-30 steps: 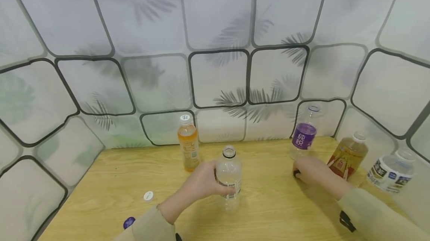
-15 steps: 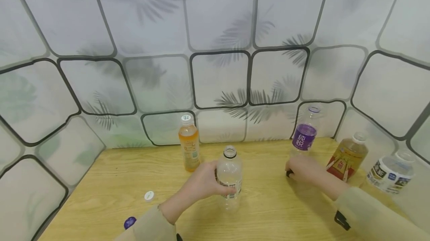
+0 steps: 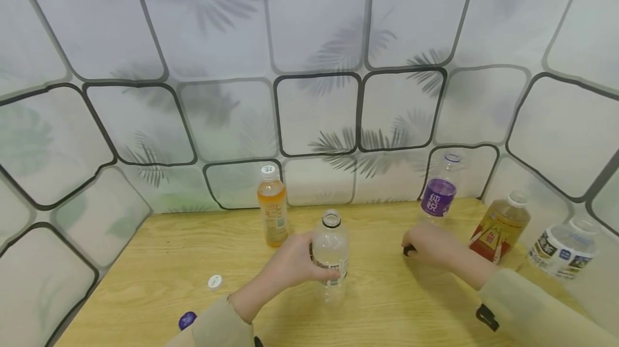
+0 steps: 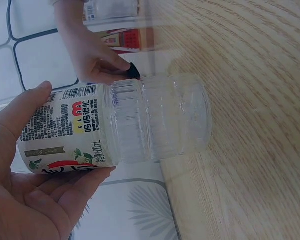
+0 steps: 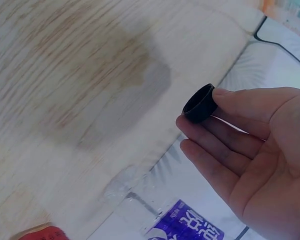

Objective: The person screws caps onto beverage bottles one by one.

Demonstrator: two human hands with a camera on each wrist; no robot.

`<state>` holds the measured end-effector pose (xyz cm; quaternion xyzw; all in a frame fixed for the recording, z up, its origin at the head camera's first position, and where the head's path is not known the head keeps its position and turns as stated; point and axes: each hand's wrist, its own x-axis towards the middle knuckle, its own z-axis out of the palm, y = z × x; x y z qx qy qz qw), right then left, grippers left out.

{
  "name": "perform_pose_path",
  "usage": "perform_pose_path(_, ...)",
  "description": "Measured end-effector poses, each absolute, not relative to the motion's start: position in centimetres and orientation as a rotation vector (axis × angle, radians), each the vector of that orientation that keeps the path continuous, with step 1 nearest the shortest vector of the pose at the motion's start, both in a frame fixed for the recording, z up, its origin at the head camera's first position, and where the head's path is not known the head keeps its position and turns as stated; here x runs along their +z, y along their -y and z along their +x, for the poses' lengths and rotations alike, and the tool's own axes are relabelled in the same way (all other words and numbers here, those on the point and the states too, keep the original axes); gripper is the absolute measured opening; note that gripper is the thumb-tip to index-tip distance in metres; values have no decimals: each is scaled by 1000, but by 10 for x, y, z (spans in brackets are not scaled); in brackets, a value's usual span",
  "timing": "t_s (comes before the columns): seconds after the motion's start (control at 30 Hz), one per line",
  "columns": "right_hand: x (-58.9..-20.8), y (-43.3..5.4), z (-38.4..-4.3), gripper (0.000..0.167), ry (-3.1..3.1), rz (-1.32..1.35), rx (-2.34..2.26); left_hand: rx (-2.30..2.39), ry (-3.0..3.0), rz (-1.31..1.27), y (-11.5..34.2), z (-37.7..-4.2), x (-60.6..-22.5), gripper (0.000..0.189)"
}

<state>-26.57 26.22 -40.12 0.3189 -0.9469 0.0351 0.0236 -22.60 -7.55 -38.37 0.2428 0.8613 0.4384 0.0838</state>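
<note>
One bottle [image 3: 331, 242], likely light and squashy, suits your left hand [image 3: 292, 264] gripping its label [image 4: 70, 125], while at its three o'clock your right hand [image 3: 432, 245] pinches a cap [image 3: 409, 251].

Recorded black on the small cap [image 5: 200, 104]; colourless plastic on the clear bottle [image 4: 157, 120], with black neck ring [image 3: 331, 226] and white label [image 4: 70, 130] printed in black, red, yellow and green. Read orange on the white-topped bottle [image 3: 273, 215]; white lettering over purple on the rear-right label [image 3: 438, 196]; red and gold on the amber bottle [image 3: 501, 226]. Logged white for one loose lid [image 3: 215, 282], purple for the other lid [image 3: 187, 320]; yellow wood grain on the surface [image 3: 377, 317]; grey rounded outlines, leaf prints on the pale wall covering [image 3: 316, 113].
</note>
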Motion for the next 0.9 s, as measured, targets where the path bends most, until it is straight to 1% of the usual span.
perform_pose_path(0.3, -393, -249, -266, 37, 2907, 1018, 141, 1301, -2578, 721, 76, -225, -383, 57)
perform_pose_path(0.37, -390, -245, -266, 36, 2911, 1015, 139, 1294, -2583, 724, 75, -225, -383, 57)
perform_pose_path(0.5, -381, -238, -264, 29, 2945, 1004, 140, 1293, -2583, 729, 75, -225, -383, 57)
perform_pose_path(0.6, -373, -233, -264, 31, 2962, 1022, 163, 1296, -2582, 735, 75, -225, -383, 57)
perform_pose_path(0.73, -363, -228, -265, 38, 2920, 1101, 174, 1296, -2583, 741, 75, -225, -383, 57)
perform_pose_path(0.9, -350, -221, -263, 34, 2874, 1174, 154, 1293, -2584, 739, 75, -225, -383, 55)
